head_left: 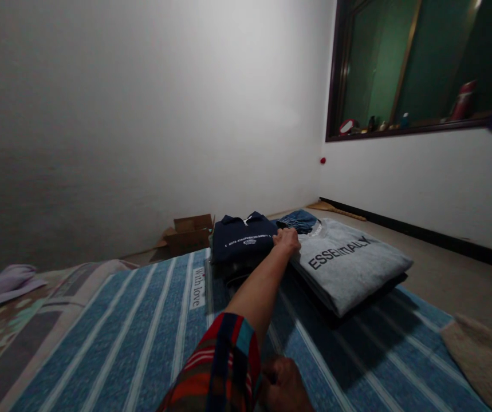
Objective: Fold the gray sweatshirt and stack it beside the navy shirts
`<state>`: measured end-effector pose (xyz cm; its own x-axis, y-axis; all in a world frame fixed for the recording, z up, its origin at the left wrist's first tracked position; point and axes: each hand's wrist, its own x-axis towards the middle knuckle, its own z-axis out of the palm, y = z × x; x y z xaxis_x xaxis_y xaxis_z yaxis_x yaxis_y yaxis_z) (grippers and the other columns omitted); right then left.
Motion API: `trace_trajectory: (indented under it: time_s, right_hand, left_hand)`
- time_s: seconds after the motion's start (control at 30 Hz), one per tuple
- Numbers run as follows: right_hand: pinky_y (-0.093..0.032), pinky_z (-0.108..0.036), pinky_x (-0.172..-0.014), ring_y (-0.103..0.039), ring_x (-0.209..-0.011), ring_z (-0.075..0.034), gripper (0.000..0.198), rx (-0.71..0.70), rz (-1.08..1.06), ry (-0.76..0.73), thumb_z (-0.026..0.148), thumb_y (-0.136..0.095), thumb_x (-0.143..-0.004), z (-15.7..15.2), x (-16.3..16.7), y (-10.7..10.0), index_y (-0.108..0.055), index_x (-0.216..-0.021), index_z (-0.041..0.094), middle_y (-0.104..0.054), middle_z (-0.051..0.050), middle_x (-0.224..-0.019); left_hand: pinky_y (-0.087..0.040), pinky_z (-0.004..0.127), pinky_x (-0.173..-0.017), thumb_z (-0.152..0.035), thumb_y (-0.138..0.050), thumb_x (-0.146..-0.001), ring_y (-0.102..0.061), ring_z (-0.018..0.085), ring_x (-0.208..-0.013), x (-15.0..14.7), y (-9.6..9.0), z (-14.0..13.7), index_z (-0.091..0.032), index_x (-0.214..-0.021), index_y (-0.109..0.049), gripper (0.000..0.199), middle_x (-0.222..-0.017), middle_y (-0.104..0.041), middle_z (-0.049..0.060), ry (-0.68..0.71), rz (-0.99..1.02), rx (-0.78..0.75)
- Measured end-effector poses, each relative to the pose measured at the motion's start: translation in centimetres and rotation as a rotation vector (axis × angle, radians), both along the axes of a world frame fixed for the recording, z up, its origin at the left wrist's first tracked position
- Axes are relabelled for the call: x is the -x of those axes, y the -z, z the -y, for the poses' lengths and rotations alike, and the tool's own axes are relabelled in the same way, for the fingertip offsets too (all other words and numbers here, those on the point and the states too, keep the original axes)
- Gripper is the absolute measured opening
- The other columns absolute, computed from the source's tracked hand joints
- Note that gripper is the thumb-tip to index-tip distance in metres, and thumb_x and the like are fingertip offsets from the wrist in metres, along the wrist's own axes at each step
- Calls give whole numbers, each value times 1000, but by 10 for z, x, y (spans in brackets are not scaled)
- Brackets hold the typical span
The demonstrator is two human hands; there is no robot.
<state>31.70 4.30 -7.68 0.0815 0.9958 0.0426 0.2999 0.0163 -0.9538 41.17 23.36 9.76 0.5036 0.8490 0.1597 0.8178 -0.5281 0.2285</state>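
My left hand (287,239) reaches far forward, fingers curled, at the gap between two folded garments. On its left lies a folded navy shirt (241,239) with small white lettering. On its right a folded grey sweatshirt (351,260) printed "ESSENTIALS" rests on a dark folded pile. The hand touches the edges of both, and which one it grips is hidden. A plaid red and blue sleeve (217,372) covers my left upper arm. My right hand (283,384) lies low at the bottom edge on the striped blue mattress cover (142,332), fingers curled in, with nothing seen in it.
A blue denim piece (299,219) lies behind the garments. An open cardboard box (189,232) stands by the white wall. Lilac cloth (3,280) lies at the far left. A beige mat (484,357) is on the floor at right. A window ledge (404,129) holds small items.
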Motion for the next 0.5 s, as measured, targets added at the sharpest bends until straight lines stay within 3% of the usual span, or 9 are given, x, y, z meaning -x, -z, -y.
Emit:
trace_trajectory:
  time_s: [0.17,0.33,0.5]
  right_hand:
    - [-18,-26,-45,-32,-45,-9,33,15,39,37,29,-53,-65,-1,1,-1,-34,-40,21,-31,4,-44]
    - [-19,-26,-45,-32,-43,-9,34,51,42,47,27,-53,-66,-1,2,-7,-32,-39,20,-28,5,-43]
    - [-23,-25,-48,-34,-47,-10,36,51,58,51,31,-53,-70,2,3,-11,-33,-42,20,-31,4,-46]
  left_hand:
    - [-48,39,-87,-17,-67,-70,-57,34,-109,-6,-3,-13,-12,-91,-69,22,-109,-65,20,35,-68,35]
    - [-48,37,-85,-12,-68,-66,-57,34,-107,0,-15,-2,-13,-81,-70,15,-103,-67,18,153,-35,27]
    - [-48,22,-69,-13,-62,-71,-61,16,-80,11,-48,38,-16,-76,-65,6,-79,-65,3,391,99,82]
